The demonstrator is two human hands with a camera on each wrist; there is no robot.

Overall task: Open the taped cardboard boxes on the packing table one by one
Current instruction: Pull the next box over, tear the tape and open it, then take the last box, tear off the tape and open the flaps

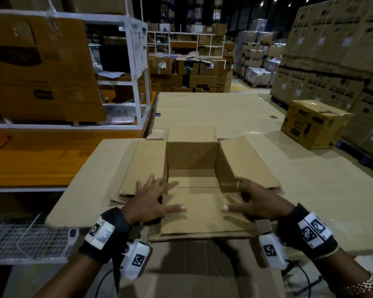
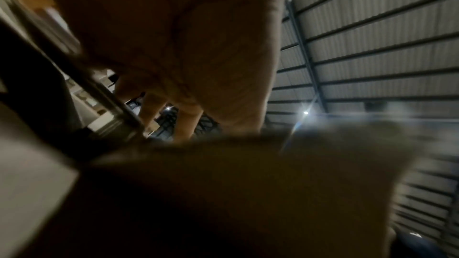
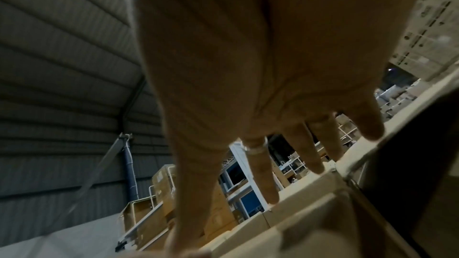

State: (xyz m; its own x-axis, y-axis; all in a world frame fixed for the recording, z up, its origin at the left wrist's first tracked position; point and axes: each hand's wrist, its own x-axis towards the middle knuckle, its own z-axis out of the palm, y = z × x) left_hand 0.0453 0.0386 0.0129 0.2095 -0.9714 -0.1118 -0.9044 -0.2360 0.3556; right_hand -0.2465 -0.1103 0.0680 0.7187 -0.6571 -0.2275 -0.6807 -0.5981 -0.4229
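A plain cardboard box (image 1: 192, 160) stands open in front of me in the head view, its inside bare and its flaps (image 1: 247, 162) folded outward. My left hand (image 1: 154, 200) lies with spread fingers on the box's near left corner, thumb on the near flap (image 1: 202, 220). My right hand (image 1: 253, 200), with a ring on one finger, lies spread on the near right corner, thumb also on the near flap. The right wrist view shows straight fingers (image 3: 261, 174) touching cardboard (image 3: 310, 199). In the left wrist view, the palm (image 2: 198, 46) hovers over blurred cardboard (image 2: 223, 183).
A second printed cardboard box (image 1: 312, 123) sits at the back right on the table's cardboard sheets (image 1: 213, 108). A white rack (image 1: 136, 78) with boxes and an orange bench (image 1: 41, 160) stand left. A wire basket (image 1: 26, 239) is near left; stacked pallets (image 1: 336, 50) rise at right.
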